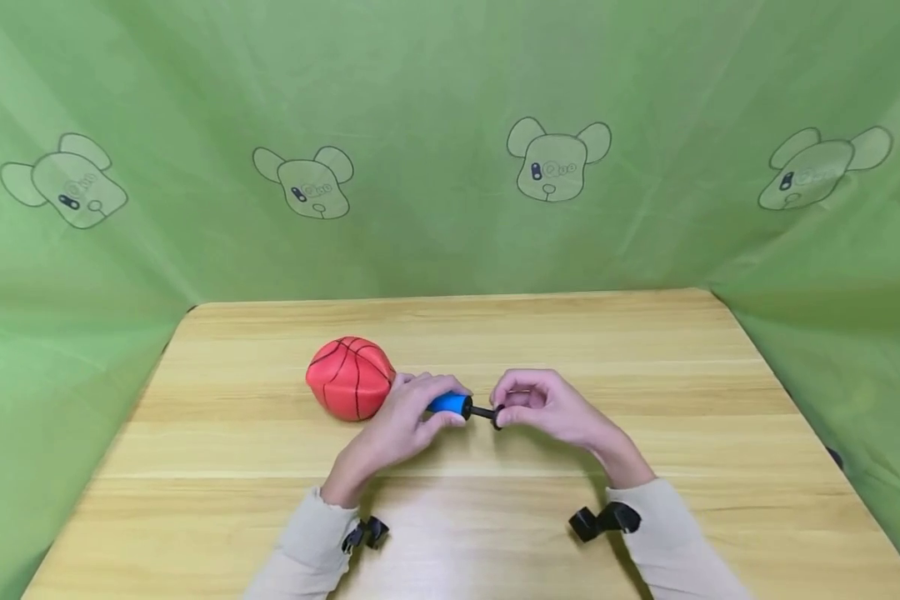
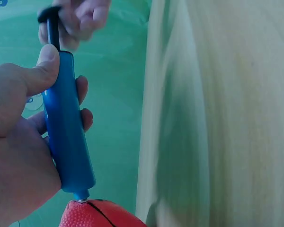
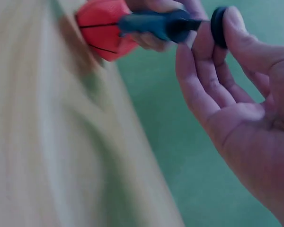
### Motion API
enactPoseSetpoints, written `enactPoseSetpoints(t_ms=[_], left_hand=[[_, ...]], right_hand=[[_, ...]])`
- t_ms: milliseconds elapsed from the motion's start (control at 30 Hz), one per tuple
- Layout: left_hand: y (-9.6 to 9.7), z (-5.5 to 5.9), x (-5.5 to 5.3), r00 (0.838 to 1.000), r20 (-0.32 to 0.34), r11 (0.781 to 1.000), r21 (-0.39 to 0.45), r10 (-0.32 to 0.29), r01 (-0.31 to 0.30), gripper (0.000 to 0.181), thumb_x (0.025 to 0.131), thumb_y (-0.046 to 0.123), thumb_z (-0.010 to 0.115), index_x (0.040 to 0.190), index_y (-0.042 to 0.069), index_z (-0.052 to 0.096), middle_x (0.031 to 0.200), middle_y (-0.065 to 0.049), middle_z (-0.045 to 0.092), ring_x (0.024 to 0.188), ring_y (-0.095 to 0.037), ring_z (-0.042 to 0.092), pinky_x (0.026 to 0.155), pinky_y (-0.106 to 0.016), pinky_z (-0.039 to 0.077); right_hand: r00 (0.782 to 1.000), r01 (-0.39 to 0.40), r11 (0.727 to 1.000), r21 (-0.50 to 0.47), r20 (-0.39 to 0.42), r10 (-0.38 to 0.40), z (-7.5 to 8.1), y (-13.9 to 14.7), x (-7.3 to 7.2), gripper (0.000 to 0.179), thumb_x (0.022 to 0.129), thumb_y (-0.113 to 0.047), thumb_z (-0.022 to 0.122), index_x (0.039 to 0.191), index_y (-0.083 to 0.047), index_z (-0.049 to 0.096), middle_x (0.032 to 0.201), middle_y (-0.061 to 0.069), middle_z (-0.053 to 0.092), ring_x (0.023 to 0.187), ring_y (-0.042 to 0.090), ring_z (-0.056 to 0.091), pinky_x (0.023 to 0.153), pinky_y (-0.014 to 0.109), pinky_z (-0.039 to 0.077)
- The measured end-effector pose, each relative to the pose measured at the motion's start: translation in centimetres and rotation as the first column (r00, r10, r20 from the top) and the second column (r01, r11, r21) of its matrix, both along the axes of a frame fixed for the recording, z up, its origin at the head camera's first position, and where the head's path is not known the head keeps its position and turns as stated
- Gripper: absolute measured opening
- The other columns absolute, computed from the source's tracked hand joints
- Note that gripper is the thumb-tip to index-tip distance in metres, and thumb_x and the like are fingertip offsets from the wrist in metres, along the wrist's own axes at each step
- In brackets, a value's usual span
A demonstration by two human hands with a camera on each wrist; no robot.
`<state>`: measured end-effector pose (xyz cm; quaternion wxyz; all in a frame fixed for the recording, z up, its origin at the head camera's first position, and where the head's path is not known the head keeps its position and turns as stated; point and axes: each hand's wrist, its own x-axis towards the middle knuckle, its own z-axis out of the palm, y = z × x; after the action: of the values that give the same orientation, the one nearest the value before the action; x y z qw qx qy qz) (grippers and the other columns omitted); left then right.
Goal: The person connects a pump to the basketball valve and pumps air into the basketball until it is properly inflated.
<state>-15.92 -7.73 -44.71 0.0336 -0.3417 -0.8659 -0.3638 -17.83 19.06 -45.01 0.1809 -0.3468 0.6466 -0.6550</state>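
Observation:
A red toy basketball (image 1: 348,379) with black lines, dented and partly deflated, sits on the left of the table. My left hand (image 1: 405,417) grips the blue barrel of a hand pump (image 2: 68,123), fingers wrapped round it. In the left wrist view the pump's nozzle end (image 2: 81,194) meets the ball's surface. The black plunger rod sticks partly out of the other end. My right hand (image 1: 551,408) pinches the round black pump handle (image 3: 218,27) between thumb and fingers.
The light wooden table (image 1: 457,542) stretches round both hands. Behind it and at both sides hangs a green cloth (image 1: 435,75) with printed mouse-like heads. Black wrist mounts (image 1: 603,521) sit on the pale sleeves.

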Motion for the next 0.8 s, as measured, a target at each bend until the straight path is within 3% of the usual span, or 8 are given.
enactPoseSetpoints(t_ms=[200,400,533,800], left_hand=[[0.1,-0.2,0.1,1.0,-0.006,1.0,-0.017,-0.005,0.004,0.024,0.095,0.032,0.074,0.117,0.023,0.068,0.112,0.011,0.07,0.099,-0.008,0.059,0.096,-0.038,0.035],[-0.8,0.1,-0.1,1.0,0.011,1.0,0.013,-0.013,0.013,0.026,0.096,0.033,0.073,0.12,0.023,0.069,0.115,0.011,0.07,0.102,-0.007,0.06,0.097,-0.038,0.036],[-1.4,0.4,-0.3,1.0,0.025,0.998,0.059,-0.009,0.008,0.025,0.096,0.03,0.074,0.12,0.023,0.069,0.113,0.013,0.07,0.1,-0.007,0.06,0.097,-0.04,0.036],[-1.7,1.0,-0.4,1.0,0.009,0.999,0.039,0.007,-0.007,0.027,0.096,0.031,0.074,0.121,0.02,0.07,0.112,0.011,0.07,0.098,-0.008,0.059,0.095,-0.042,0.037]], right_hand=[[0.999,0.029,0.999,0.028,0.034,-0.03,-0.2,-1.0,0.3,0.015,0.092,0.003,0.073,0.103,0.008,0.064,0.104,0.015,0.067,0.1,0.022,0.072,0.088,0.032,0.057],[1.0,0.005,0.993,0.115,0.009,-0.006,2.5,1.0,1.1,0.012,0.09,0.003,0.075,0.1,-0.001,0.068,0.101,0.015,0.067,0.092,0.021,0.07,0.083,0.032,0.057],[0.999,-0.018,0.994,0.108,-0.024,0.02,4.4,3.1,1.6,0.013,0.089,0.005,0.075,0.097,-0.003,0.068,0.1,0.017,0.066,0.087,0.021,0.067,0.078,0.031,0.057],[0.996,-0.047,0.994,0.095,-0.067,0.053,5.4,4.6,1.8,0.021,0.088,0.015,0.07,0.098,-0.003,0.067,0.103,0.017,0.064,0.087,0.019,0.066,0.076,0.031,0.057]])
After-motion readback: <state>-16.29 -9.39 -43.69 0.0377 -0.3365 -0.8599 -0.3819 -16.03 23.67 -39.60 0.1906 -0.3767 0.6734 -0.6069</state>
